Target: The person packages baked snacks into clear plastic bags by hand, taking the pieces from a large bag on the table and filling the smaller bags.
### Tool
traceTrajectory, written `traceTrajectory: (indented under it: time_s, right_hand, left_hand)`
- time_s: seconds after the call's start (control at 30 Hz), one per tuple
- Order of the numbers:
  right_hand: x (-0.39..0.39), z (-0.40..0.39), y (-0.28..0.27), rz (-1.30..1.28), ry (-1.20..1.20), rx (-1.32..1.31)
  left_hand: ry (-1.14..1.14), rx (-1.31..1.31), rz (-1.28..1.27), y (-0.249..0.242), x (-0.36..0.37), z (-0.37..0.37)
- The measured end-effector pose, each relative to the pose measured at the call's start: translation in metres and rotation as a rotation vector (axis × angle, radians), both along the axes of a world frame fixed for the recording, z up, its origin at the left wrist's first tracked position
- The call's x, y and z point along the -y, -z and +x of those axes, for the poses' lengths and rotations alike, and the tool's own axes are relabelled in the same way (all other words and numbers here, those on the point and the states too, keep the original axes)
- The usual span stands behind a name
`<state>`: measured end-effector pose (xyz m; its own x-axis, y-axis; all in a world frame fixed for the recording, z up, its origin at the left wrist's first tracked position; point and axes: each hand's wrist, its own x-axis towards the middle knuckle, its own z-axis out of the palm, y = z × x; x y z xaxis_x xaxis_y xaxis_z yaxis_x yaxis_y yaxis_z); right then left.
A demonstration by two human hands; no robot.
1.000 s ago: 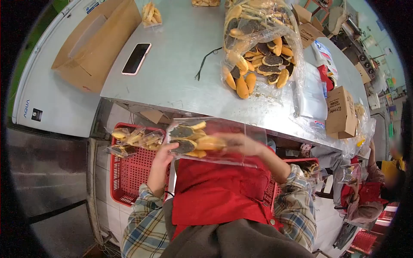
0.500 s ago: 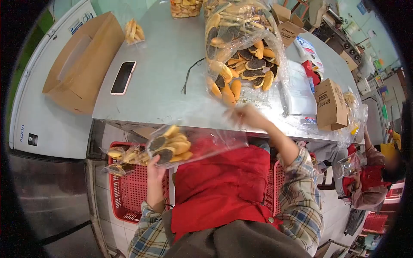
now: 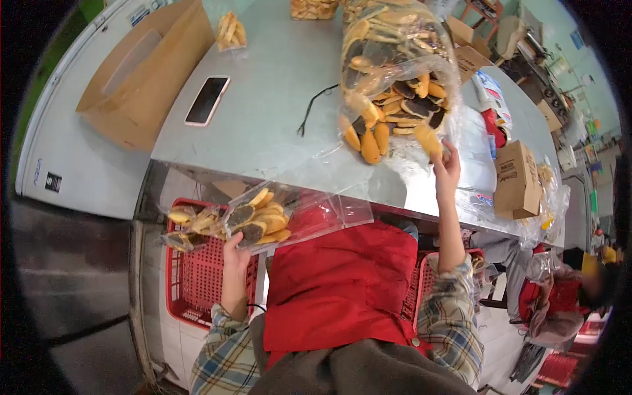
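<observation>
My left hand grips a clear plastic bag from below. Several oval, dark-topped cookies are bunched in the bag's left end, while the rest of the plastic stretches right across my apron. Out over the table, my right hand is closed on one pale yellow cookie, held at the front of a large open plastic sack. Loose cookies with dark and golden sides spill at the sack's mouth, some lying on the metal table.
A phone, a cardboard box and a small filled bag are at left. A brown carton and clear plastic packs lie right. Below is a red basket with filled bags; another person sits at far right.
My right hand has moved right and up to the sack's mouth and now holds a cookie. My left hand keeps its hold on the bag. The view has shifted slightly.
</observation>
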<state>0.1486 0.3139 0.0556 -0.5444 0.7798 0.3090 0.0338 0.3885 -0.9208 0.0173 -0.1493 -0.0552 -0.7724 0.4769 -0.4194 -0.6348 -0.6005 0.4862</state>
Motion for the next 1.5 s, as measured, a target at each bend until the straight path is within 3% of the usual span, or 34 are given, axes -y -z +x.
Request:
traceTrajectory:
  time_s: [0.07,0.13,0.17,0.2,0.27,0.37,0.47,0.57,0.67,0.77,0.83,0.87,0.9,0.93,1.0,1.13,1.27,1.37,1.4,1.5]
  right_hand:
    - [0.033,0.015,-0.021,-0.395,-0.446,0.233]
    - [0.075,0.021,-0.029,-0.599,-0.746,0.573]
    - [0.096,0.017,-0.022,-0.578,-0.845,0.604]
    - [0.117,0.016,-0.014,-0.493,-0.91,0.569]
    - [0.144,0.012,0.006,-0.747,-0.992,0.434]
    - [0.163,0.003,0.021,-0.919,-1.052,0.504]
    - [0.174,-0.003,0.02,-0.605,-0.957,0.686]
    - [0.18,-0.005,0.021,-0.153,-0.897,0.582]
    - [0.174,-0.01,0.002,-0.084,-0.985,0.708]
    - [0.136,-0.02,-0.008,0.02,-1.117,0.495]
    - [0.084,-0.037,-0.019,0.152,-0.889,0.51]
    - [0.047,-0.048,-0.006,0.173,-0.674,0.389]
    - [0.02,-0.061,-0.011,0.327,-0.339,0.432]
    - [-0.022,-0.069,0.014,0.758,-0.098,0.296]
    - [-0.065,-0.073,0.045,0.772,0.134,0.469]
    - [-0.06,-0.076,0.069,0.638,0.129,0.274]
    - [-0.026,-0.061,0.046,0.442,-0.175,0.391]
    - [-0.024,-0.034,0.031,-0.237,-0.329,0.281]
    - [-0.027,-0.023,0.023,-0.166,-0.297,0.454]
    - [-0.039,-0.003,0.046,-0.01,-0.202,0.265]
  left_hand:
    - [0.04,0.01,-0.033,0.013,0.006,-0.003]
    - [0.146,-0.057,-0.044,0.01,-0.007,-0.003]
    - [0.199,-0.121,-0.075,-0.001,-0.018,0.0]
    - [0.265,-0.181,-0.052,-0.005,-0.028,0.001]
    - [0.399,-0.301,0.0,-0.01,-0.047,0.004]
    - [0.488,-0.307,0.042,-0.03,-0.066,0.014]
    - [0.503,-0.303,0.012,-0.029,-0.071,0.02]
    - [0.497,-0.276,0.026,-0.029,-0.073,0.025]
    - [0.449,-0.213,0.021,-0.017,-0.064,0.025]
    - [0.273,-0.033,0.012,0.022,-0.023,0.011]
    - [0.07,0.004,0.007,0.026,-0.003,0.001]
    - [0.047,-0.013,0.005,0.027,0.006,-0.004]
    - [0.023,-0.029,0.002,0.027,0.014,-0.007]
    - [0.04,-0.021,0.016,0.029,0.019,-0.008]
    - [0.065,-0.011,0.05,0.033,0.025,-0.009]
    - [-0.017,-0.115,-0.06,0.031,0.007,0.003]
    - [-0.034,0.008,-0.017,0.035,0.009,0.002]
    - [-0.04,0.009,-0.017,0.027,0.009,0.001]
    - [0.019,0.01,0.034,0.015,0.007,0.001]
    - [-0.001,-0.031,-0.039,0.019,0.007,-0.002]
